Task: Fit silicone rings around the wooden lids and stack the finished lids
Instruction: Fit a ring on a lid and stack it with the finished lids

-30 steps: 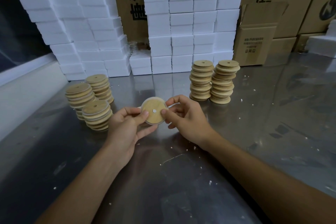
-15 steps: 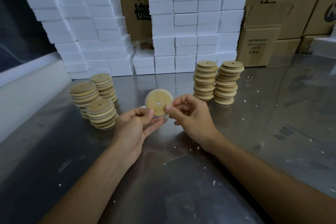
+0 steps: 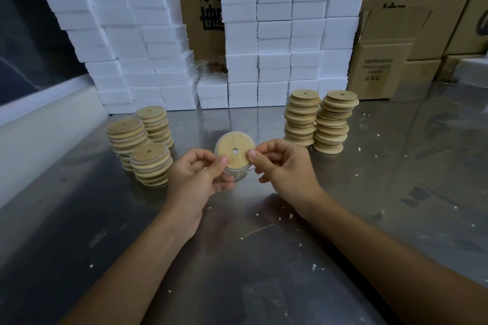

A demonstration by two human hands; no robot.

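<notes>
A person is holding a round pale wooden lid with a small centre hole (image 3: 235,150) upright above a scuffed stainless-steel table (image 3: 264,258), pinching its rim from both sides. The left hand (image 3: 196,175) is pressing thumb and curled fingers on the lid's left edge; the right hand (image 3: 284,166) is gripping the right edge between thumb and forefinger, its other fingers curled loosely. A translucent silicone ring (image 3: 237,175) is hanging slack below the lid, apparently only partly seated, which probably explains the two-sided grip: the edge is kept free for working the ring round. Three stacks of ringed wooden lids (image 3: 140,140) are standing to the left, seemingly the finished pile, and two taller stacks of bare wooden lids (image 3: 320,121) to the right, likely the supply. Behind, white foam blocks (image 3: 277,34) are stacked against brown cardboard cartons (image 3: 380,66) printed with large black Chinese characters, cropped and only partly legible; the smaller print is too fine to read.
</notes>
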